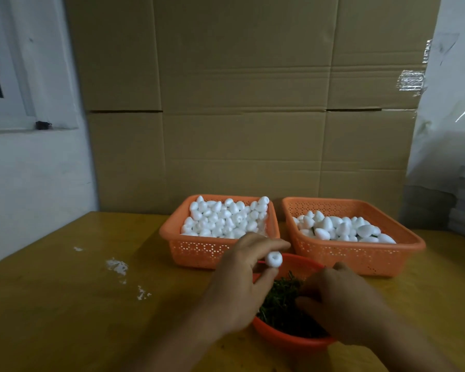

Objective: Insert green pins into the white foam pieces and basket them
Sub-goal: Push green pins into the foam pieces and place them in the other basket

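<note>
2 orange baskets stand side by side at the back of the yellow surface (65, 304), before a cardboard sheet (239, 103). The left basket (199, 251) is heaped with white foam pieces (226, 218); the right basket (360, 257) holds a lower layer of larger egg-shaped foam pieces (344, 229). Nearer the viewer, a round orange bowl (287, 339) contains green pins (279, 299). The left hand (239, 285), raised over the bowl's left rim, pinches 1 white foam piece (273, 259) between thumb and fingertips. The right hand (338, 302) reaches into the bowl with fingers curled down among the pins; whether it grasps any cannot be told. White foam crumbs (117, 265) lie scattered on the surface to the left.
</note>
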`<state>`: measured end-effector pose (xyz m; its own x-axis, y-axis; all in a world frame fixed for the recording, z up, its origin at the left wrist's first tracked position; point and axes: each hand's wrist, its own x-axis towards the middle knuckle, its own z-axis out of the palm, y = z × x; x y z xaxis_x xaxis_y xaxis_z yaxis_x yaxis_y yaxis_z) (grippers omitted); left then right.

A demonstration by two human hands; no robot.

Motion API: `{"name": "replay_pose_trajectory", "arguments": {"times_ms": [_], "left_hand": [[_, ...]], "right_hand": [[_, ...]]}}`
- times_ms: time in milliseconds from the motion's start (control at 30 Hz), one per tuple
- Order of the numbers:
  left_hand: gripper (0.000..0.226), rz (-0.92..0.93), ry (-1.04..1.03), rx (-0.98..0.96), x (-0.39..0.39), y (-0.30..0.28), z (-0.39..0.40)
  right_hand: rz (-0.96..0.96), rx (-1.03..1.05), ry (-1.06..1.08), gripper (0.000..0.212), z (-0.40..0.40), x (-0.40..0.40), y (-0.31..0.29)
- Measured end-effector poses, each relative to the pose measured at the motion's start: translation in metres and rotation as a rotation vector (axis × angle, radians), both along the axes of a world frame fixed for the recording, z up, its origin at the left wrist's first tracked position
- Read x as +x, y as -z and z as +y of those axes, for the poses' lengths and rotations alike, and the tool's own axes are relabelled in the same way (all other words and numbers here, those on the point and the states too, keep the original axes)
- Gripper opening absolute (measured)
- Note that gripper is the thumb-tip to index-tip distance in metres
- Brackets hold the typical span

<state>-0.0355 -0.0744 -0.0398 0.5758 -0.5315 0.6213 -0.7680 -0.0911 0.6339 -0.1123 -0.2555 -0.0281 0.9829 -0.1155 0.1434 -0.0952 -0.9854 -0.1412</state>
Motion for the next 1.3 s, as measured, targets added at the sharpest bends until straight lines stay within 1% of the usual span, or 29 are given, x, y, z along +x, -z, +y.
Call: {"name": "replay_pose_trajectory", "arguments": {"times_ms": [100, 233, 267, 333, 400, 467, 500, 633, 700, 733, 767, 800, 867, 933, 1067, 1133, 1233, 1300], "left_hand": [[0.03, 0.058, 0.043, 0.035, -0.006, 0.001, -0.001], [0.021, 0.07, 0.049, 0.028, -0.009, 0.005, 0.0], [0.02, 0.102, 0.062, 0.01, -0.009, 0.006, 0.001], [0.02, 0.245, 0.133, -0.051, -0.008, 0.007, 0.002], [0.029, 0.384, 0.21, -0.115, -0.008, 0.008, 0.004], [0.039, 0.436, 0.23, -0.144, -0.008, 0.008, 0.006], [0.04, 0.443, 0.224, -0.157, -0.007, 0.008, 0.006], [0.023, 0.46, 0.213, -0.211, -0.009, 0.005, 0.002], [0.013, 0.519, 0.239, -0.236, -0.011, 0.003, 0.001], [0.012, 0.566, 0.254, -0.25, -0.012, 0.001, 0.001], [0.017, 0.616, 0.268, -0.266, -0.012, 0.001, 0.001], [0.022, 0.671, 0.282, -0.28, -0.012, 0.0, 0.001], [0.024, 0.77, 0.312, -0.31, -0.013, -0.001, 0.002], [0.026, 0.839, 0.338, -0.332, -0.013, -0.002, 0.003], [0.031, 0.906, 0.32, -0.328, -0.013, -0.005, 0.007], [0.032, 0.929, 0.293, -0.337, -0.012, -0.006, 0.007], [0.029, 1.003, 0.264, -0.373, -0.008, -0.007, 0.008], [0.024, 1.08, 0.288, -0.4, -0.006, -0.008, 0.01]], "right_hand": [[0.111, -0.043, -0.022, 0.035, 0.005, 0.008, -0.002], [0.177, -0.081, -0.037, 0.031, 0.016, 0.014, -0.003], [0.18, -0.084, -0.036, 0.028, 0.018, 0.015, -0.003], [0.164, -0.072, -0.026, 0.021, 0.021, 0.015, -0.001], [0.135, -0.05, -0.005, 0.013, 0.022, 0.015, 0.001], [0.106, -0.053, 0.018, 0.008, 0.024, 0.015, 0.002], [0.095, -0.062, 0.026, 0.006, 0.025, 0.015, 0.002], [0.089, -0.064, 0.03, 0.011, 0.027, 0.015, 0.004], [0.066, -0.046, 0.036, 0.013, 0.027, 0.015, 0.005], [0.05, -0.036, 0.04, 0.01, 0.027, 0.015, 0.006], [0.026, -0.021, 0.048, 0.01, 0.027, 0.015, 0.006], [0.005, -0.006, 0.061, 0.015, 0.026, 0.015, 0.006], [-0.031, 0.039, 0.065, 0.019, 0.024, 0.014, 0.004], [-0.07, 0.103, 0.044, 0.015, 0.022, 0.013, 0.001], [-0.219, 0.239, -0.029, 0.006, 0.02, 0.009, -0.002], [-0.309, 0.314, -0.062, 0.009, 0.019, 0.005, -0.002], [-0.435, 0.505, -0.101, 0.013, 0.02, -0.001, -0.003], [-0.488, 0.666, -0.125, 0.014, 0.021, -0.005, -0.004]]}}
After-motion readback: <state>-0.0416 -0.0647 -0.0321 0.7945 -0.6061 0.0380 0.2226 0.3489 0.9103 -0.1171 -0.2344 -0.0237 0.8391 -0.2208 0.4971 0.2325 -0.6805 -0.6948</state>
